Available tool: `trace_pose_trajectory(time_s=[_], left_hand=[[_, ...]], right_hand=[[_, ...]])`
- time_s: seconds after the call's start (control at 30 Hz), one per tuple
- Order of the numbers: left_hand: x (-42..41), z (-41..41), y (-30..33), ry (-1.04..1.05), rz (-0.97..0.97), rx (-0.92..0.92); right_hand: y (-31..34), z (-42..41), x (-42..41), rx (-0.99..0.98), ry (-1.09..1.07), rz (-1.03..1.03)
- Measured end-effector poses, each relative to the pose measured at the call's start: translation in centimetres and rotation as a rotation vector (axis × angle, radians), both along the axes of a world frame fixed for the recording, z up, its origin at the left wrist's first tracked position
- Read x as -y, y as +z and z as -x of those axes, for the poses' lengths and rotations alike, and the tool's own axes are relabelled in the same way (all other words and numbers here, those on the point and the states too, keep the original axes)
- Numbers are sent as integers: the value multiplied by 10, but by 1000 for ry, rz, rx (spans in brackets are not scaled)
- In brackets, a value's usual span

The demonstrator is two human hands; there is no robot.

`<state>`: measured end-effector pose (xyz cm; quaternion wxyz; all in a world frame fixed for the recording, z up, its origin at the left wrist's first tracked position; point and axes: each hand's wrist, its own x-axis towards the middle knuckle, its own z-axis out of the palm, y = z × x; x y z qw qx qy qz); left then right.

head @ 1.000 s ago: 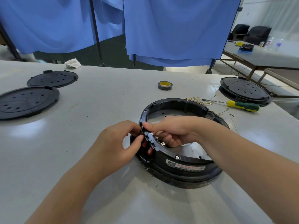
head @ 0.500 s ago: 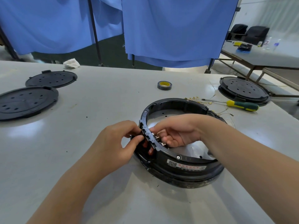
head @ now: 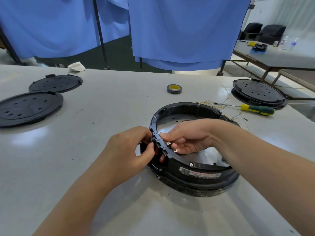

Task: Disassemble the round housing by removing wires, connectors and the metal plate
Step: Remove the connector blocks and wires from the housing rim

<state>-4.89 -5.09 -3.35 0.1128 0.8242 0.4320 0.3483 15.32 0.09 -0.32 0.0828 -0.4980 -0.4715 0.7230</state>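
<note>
Left hand (head: 129,149) pinches the red switch (head: 162,158) on my round housing (head: 196,174), frame centre; right hand (head: 185,137) fingers curl around the rim's inside by the terminals (head: 172,147).

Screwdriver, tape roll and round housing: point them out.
screwdriver (head: 257,110): head view, on its yellow-green handle.
tape roll (head: 174,89): head view, on its near outer wall.
round housing (head: 201,174): head view, on the labelled near wall.
</note>
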Motion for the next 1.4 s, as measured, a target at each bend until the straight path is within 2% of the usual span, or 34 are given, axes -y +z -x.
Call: trace_pose_trajectory(time_s=[0.57, 0.77, 0.93, 1.17, 1.4], left_hand=[[0, -5, 0, 30, -88, -19], [0, -4, -1, 19, -70, -15], [-1, -2, -1, 18, -47, -17], [-1, -2, -1, 9, -40, -15], [-1, -2, 0, -6, -28, 13]], right_hand=[[2, 1, 1, -4, -83, 48], [5, 1, 2, 6, -56, 68], [4, 5, 3, 71, -9, -1], [6, 7, 1, 15, -27, 30], [4, 5, 3, 49, -26, 1]])
